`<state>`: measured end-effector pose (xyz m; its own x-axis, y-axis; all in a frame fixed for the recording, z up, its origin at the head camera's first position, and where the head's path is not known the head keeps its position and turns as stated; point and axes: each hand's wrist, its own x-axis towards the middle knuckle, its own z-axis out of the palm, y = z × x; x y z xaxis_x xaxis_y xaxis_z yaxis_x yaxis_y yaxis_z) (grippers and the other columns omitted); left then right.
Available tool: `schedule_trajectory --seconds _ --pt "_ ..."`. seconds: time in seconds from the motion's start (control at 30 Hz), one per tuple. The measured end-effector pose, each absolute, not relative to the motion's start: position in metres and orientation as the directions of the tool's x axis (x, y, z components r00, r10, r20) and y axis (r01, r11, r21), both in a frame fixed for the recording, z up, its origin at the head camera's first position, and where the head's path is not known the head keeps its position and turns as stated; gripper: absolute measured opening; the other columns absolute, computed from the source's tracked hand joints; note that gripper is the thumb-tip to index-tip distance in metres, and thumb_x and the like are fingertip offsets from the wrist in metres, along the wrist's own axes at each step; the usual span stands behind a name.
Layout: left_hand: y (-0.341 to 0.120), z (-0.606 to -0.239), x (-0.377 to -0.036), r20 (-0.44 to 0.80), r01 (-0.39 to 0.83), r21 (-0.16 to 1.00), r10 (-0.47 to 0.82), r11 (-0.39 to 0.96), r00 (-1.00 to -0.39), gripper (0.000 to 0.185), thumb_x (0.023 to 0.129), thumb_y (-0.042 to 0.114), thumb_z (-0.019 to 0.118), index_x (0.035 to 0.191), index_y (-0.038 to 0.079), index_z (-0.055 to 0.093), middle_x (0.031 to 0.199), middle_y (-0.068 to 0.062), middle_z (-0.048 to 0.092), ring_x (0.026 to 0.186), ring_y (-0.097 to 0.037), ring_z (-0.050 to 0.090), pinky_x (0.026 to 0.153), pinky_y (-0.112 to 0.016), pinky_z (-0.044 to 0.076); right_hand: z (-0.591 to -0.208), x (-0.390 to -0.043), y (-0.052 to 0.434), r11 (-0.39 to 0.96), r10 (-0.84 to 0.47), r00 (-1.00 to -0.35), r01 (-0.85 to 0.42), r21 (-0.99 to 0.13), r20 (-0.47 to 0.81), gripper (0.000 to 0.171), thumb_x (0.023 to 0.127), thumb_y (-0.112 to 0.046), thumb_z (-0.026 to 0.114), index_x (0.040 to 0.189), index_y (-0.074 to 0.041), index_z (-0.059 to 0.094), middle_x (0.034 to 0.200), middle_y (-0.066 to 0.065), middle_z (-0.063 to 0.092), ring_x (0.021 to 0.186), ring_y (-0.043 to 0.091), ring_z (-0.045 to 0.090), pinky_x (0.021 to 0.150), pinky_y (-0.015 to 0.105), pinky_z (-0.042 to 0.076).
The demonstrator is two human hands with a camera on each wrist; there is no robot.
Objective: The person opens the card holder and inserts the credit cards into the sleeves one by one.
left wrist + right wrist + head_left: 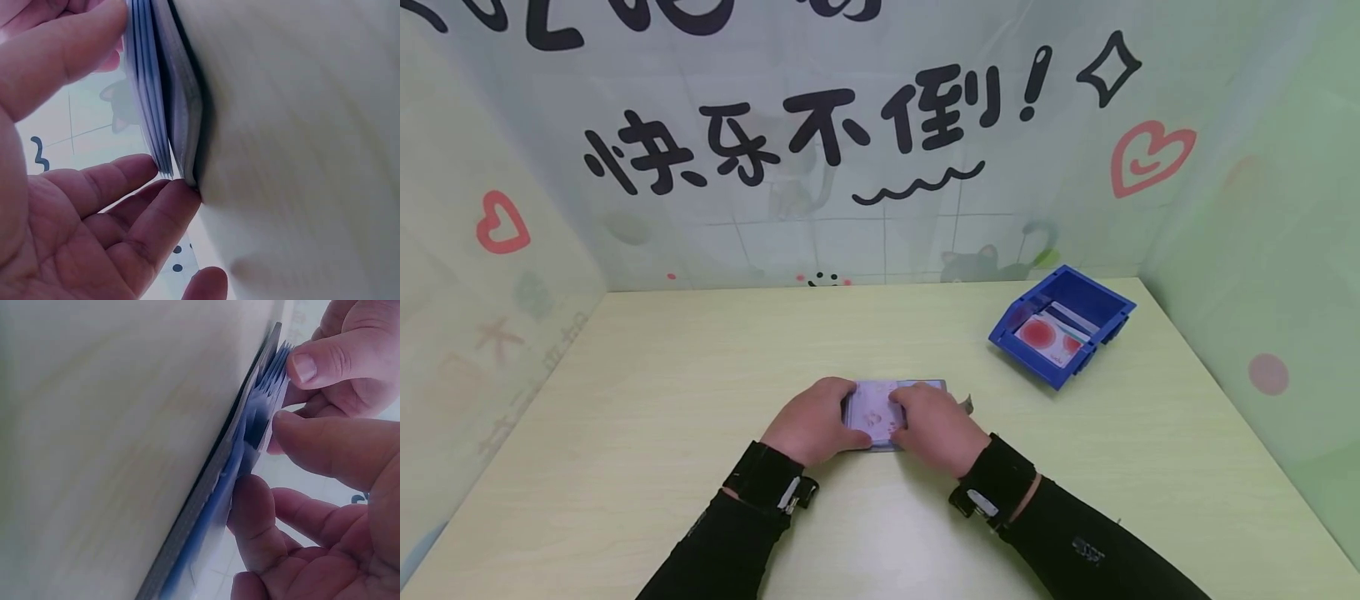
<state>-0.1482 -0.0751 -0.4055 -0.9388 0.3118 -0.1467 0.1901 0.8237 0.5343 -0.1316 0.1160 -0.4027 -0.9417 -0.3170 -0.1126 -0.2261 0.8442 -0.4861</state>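
Both hands, left [811, 422] and right [934, 427], pinch a card holder [880, 398] lying mid-table [662, 375]; a blue bin [1063, 325] with cards [1051, 337] sits well apart to the right

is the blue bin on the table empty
No, the blue bin holds cards, the top one white with red circles.

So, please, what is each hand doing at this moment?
Left hand: holds the card holder by its left edge.
Right hand: pinches the holder's sleeves from the right.
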Motion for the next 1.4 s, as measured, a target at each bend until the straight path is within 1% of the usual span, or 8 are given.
schedule_trajectory --seconds 0.17,0.33,0.4,0.6,0.93,1.17,1.3,1.4 --pt "-0.0754 -0.4056 -0.1478 -0.144 0.188 0.540 0.310 0.821 -0.940 0.065 0.081 0.030 0.092 0.134 0.003 0.065 0.124 -0.007 0.069 0.098 -0.021 0.062 0.092 -0.040 0.054 -0.4026 -0.1314 0.1145 0.824 -0.321 -0.938 -0.208 -0.527 -0.131 0.047 0.092 -0.011 0.080 0.135 0.003 0.067 0.131 0.018 0.070 0.108 0.027 0.062 0.103 0.045 0.054" --pt "-0.0753 -0.4053 -0.1477 -0.139 0.196 0.536 0.315 0.821 -0.939 0.066 0.082 0.030 0.092 0.135 0.002 0.065 0.125 -0.008 0.069 0.099 -0.022 0.062 0.093 -0.041 0.054 -0.4040 -0.1304 0.1138 0.814 -0.321 -0.937 -0.197 -0.546 -0.140 0.047 0.094 -0.012 0.079 0.137 0.002 0.066 0.132 0.017 0.070 0.105 0.024 0.061 0.101 0.043 0.055" --pt "-0.0751 -0.4054 -0.1476 -0.140 0.197 0.535 0.316 0.822 -0.939 0.067 0.082 0.031 0.091 0.136 0.001 0.064 0.126 -0.009 0.069 0.099 -0.022 0.062 0.093 -0.041 0.054 -0.4043 -0.1300 0.1136 0.807 -0.325 -0.935 -0.196 -0.557 -0.142 0.047 0.094 -0.012 0.079 0.137 0.002 0.065 0.128 0.016 0.070 0.102 0.023 0.061 0.097 0.042 0.056" --pt "-0.0755 -0.4068 -0.1471 -0.145 0.188 0.528 0.306 0.828 -0.941 0.066 0.082 0.031 0.091 0.135 0.002 0.064 0.124 -0.008 0.069 0.098 -0.021 0.062 0.091 -0.040 0.054 -0.4056 -0.1291 0.1131 0.782 -0.345 -0.927 -0.197 -0.591 -0.148 0.047 0.094 -0.011 0.078 0.137 0.002 0.064 0.109 0.009 0.069 0.091 0.020 0.058 0.083 0.036 0.053" --pt "-0.0742 -0.4062 -0.1480 -0.132 0.200 0.524 0.311 0.828 -0.941 0.069 0.082 0.030 0.092 0.137 0.002 0.062 0.122 -0.009 0.069 0.097 -0.022 0.062 0.092 -0.041 0.054 -0.4060 -0.1295 0.1135 0.766 -0.357 -0.919 -0.185 -0.616 -0.168 0.049 0.096 -0.014 0.077 0.141 0.000 0.063 0.108 0.007 0.070 0.090 0.018 0.059 0.085 0.036 0.055" --pt "-0.0738 -0.4055 -0.1470 -0.131 0.209 0.509 0.315 0.835 -0.940 0.072 0.081 0.028 0.092 0.139 0.000 0.060 0.126 -0.011 0.069 0.100 -0.024 0.062 0.095 -0.043 0.055 -0.4039 -0.1297 0.1134 0.761 -0.372 -0.911 -0.190 -0.621 -0.177 0.049 0.097 -0.014 0.076 0.142 -0.001 0.062 0.106 0.006 0.070 0.089 0.018 0.059 0.085 0.036 0.054" --pt "-0.0742 -0.4071 -0.1474 -0.133 0.204 0.517 0.313 0.832 -0.940 0.069 0.081 0.028 0.092 0.136 0.001 0.062 0.121 -0.009 0.069 0.097 -0.023 0.062 0.092 -0.042 0.054 -0.4040 -0.1297 0.1137 0.758 -0.385 -0.906 -0.202 -0.620 -0.175 0.048 0.097 -0.013 0.074 0.142 -0.001 0.062 0.110 0.007 0.071 0.090 0.018 0.059 0.086 0.036 0.055" --pt "-0.0736 -0.4073 -0.1480 -0.139 0.201 0.520 0.314 0.830 -0.939 0.065 0.081 0.028 0.092 0.134 0.002 0.063 0.119 -0.007 0.069 0.095 -0.022 0.061 0.089 -0.041 0.054 -0.4014 -0.1301 0.1167 0.754 -0.387 -0.907 -0.209 -0.623 -0.165 0.048 0.098 -0.013 0.073 0.143 -0.001 0.061 0.108 0.007 0.070 0.090 0.018 0.059 0.084 0.036 0.054"
